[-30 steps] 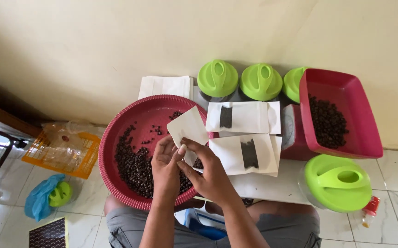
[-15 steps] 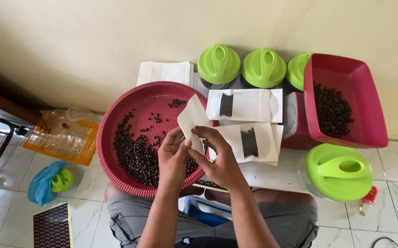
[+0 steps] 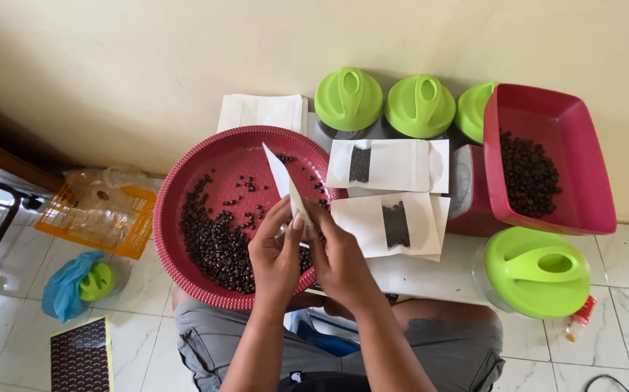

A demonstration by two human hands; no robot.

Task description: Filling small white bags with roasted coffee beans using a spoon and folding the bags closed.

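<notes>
At the far left on the tiled floor sit an orange basket point(image 3: 93, 218) with clear plastic and a blue bag point(image 3: 68, 284). Next comes the round red basin point(image 3: 184, 199) of dark beans point(image 3: 216, 247), resting on the person's lap. Over its right side the left hand point(image 3: 274, 254) and right hand point(image 3: 340, 258) meet, fingers point(image 3: 296, 225) pinched narrow on a small white pouch point(image 3: 285, 181) that stands tilted on edge above the beans. Just right lie two filled white pouches point(image 3: 391, 192), then green lids point(image 3: 383, 105) and a red tray point(image 3: 583, 196) holding more beans. With such a light pinch, the pouch could slip or buckle, and beans might scatter over the basin's low rim onto the floor
</notes>
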